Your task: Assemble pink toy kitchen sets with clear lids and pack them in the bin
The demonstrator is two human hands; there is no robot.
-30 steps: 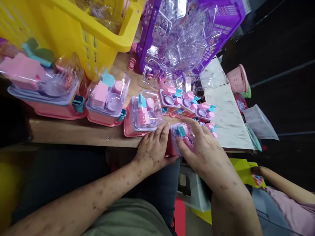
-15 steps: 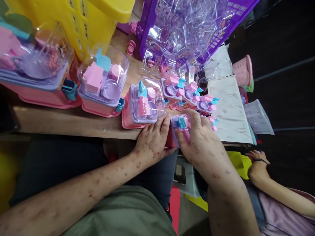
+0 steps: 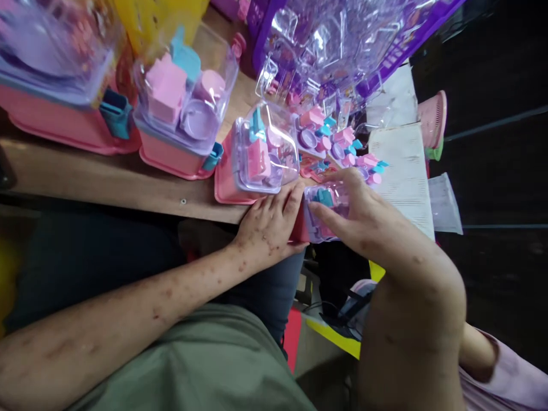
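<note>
While the person sits at the wooden table, a small toy set lies tipped at the near edge, its clear lid facing right, between the two hands. From where I stand, the left hand is cupped half open about the pink base, fingers along the far side and thumb along the near one, holding it. The right hand spans the lid, thumb and fingers spread and bent over it, gripping that end; some of its fingertips are hidden from me. Just beside the left hand stands a lidded set, with a second lidded set farther left. Behind the hands, uncovered sets show pink, purple and teal pieces. Beyond them, a purple basket is heaped with clear plastic covers, and white cardboard lies to the right. A co-worker's pink sleeve shows at the lower right.
</note>
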